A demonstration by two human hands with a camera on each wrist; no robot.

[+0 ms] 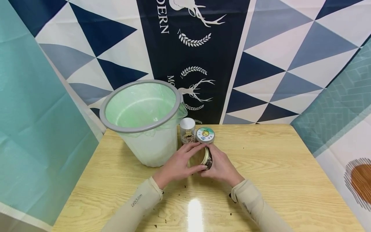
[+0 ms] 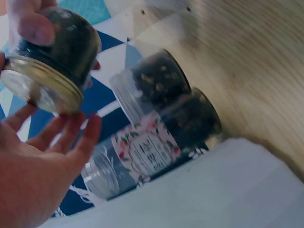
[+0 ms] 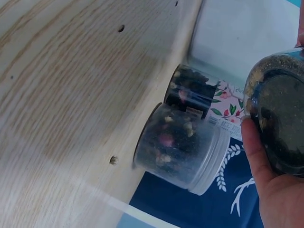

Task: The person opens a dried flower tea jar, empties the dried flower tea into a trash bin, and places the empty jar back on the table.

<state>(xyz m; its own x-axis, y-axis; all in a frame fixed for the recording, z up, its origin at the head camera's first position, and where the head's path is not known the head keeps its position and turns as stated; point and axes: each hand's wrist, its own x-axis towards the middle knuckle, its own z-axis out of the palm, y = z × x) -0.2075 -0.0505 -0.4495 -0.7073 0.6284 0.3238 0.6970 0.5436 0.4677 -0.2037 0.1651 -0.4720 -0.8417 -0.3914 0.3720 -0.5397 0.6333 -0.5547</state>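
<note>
A small glass jar point(image 1: 204, 158) with a gold screw lid and dark dried contents lies tilted between both hands above the wooden table point(image 1: 275, 167). My right hand point(image 1: 220, 166) grips its glass body; in the right wrist view the thumb of that hand point(image 3: 270, 185) lies along the jar point(image 3: 280, 118). My left hand point(image 1: 179, 162) is at the lid end. The left wrist view shows this hand point(image 2: 42, 161) with straight fingers just under the gold lid of the jar point(image 2: 57, 52).
Just behind the hands stand a tall floral-label jar point(image 1: 187, 130) with a white lid and a clear plastic tub point(image 1: 205, 135) with a teal-label lid, both holding dried flowers. Left of them is a grey-rimmed bin point(image 1: 116, 96) with a green liner. Dark crumbs dot the table.
</note>
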